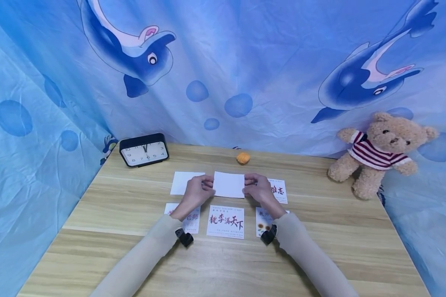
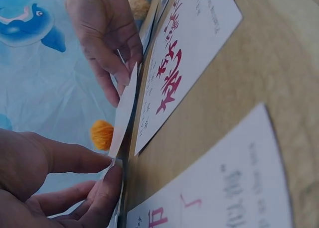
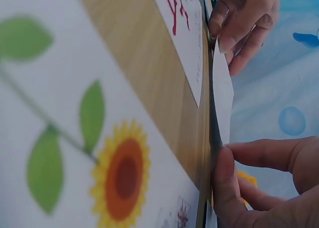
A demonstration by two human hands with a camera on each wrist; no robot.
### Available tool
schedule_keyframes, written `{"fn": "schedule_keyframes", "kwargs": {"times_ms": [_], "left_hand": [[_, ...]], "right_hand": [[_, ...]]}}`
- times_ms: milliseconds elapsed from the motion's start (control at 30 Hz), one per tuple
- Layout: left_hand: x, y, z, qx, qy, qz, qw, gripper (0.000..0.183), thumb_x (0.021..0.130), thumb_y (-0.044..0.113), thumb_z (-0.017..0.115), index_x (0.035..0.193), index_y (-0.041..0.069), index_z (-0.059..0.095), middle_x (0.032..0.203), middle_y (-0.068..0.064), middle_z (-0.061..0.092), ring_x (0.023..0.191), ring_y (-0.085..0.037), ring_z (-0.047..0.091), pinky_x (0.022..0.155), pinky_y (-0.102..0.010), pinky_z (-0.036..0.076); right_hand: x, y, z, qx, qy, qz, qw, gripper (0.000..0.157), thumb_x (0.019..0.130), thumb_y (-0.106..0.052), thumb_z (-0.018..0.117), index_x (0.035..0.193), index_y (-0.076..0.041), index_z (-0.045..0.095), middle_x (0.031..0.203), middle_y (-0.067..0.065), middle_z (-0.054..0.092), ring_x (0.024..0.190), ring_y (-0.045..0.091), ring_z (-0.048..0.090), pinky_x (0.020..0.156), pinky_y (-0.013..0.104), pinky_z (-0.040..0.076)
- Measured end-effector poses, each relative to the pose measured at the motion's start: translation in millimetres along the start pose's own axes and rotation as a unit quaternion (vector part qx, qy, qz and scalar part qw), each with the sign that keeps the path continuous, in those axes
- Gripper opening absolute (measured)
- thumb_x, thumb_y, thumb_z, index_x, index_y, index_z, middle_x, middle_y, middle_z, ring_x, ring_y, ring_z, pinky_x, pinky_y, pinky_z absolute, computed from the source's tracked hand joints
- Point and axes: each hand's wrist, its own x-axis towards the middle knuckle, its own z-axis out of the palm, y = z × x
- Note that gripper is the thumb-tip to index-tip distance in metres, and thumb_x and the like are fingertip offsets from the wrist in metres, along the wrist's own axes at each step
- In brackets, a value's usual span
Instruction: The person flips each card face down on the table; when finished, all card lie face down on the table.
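Observation:
A blank white card (image 1: 228, 185) is held by both hands at its left and right edges, close over the table in the middle of the back row. My left hand (image 1: 198, 190) pinches its left edge between thumb and fingers; the pinch shows in the left wrist view. On the other side my right hand (image 1: 259, 189) pinches the right edge likewise. Below it lies a card with red characters (image 1: 225, 222). Partly under the left wrist is a card with pink lettering (image 1: 191, 225), and by the right wrist a sunflower card (image 3: 122, 173).
Left of the held card lies another blank card (image 1: 181, 182); to the right, a red-lettered card (image 1: 279, 190) is partly covered by the hand. Behind stand a black clock (image 1: 144, 151), a small orange ball (image 1: 243, 158) and a teddy bear (image 1: 379, 152) on the wooden table (image 1: 223, 268).

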Motion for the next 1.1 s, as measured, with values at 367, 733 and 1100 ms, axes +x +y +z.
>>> {"fn": "schedule_keyframes", "kwargs": {"times_ms": [367,733,1100], "left_hand": [[-0.3,2.2,-0.1,0.026,-0.008,-0.005,0.9996,0.042,0.082,-0.003,0.077,0.123,-0.005,0.070,0.104,-0.016,0.074,0.090,-0.020,0.075,0.083,-0.031,0.065],[0.5,6.4,0.9,0.050,-0.008,-0.022,0.9985,0.043,0.084,0.003,0.078,0.125,-0.004,0.071,0.107,-0.015,0.076,0.095,-0.028,0.077,0.090,-0.039,0.064],[-4.5,18.2,-0.3,0.075,-0.002,0.014,0.9971,0.041,0.088,0.008,0.080,0.126,-0.004,0.071,0.110,-0.017,0.075,0.093,-0.024,0.075,0.087,-0.039,0.064]], "right_hand": [[-1.5,-0.4,-1.9,-0.040,-0.016,-0.009,0.999,0.053,0.087,0.007,0.072,0.139,-0.003,0.062,0.118,0.016,0.065,0.091,0.021,0.068,0.078,0.026,0.065],[0.1,-0.9,-6.0,-0.061,-0.024,-0.003,0.998,0.058,0.086,-0.001,0.077,0.141,-0.002,0.061,0.119,0.014,0.066,0.093,0.019,0.069,0.075,0.022,0.061],[-2.5,-1.8,-11.1,-0.033,-0.035,0.012,0.999,0.057,0.086,-0.005,0.080,0.140,-0.008,0.061,0.119,0.011,0.065,0.099,0.021,0.068,0.084,0.030,0.065]]}}
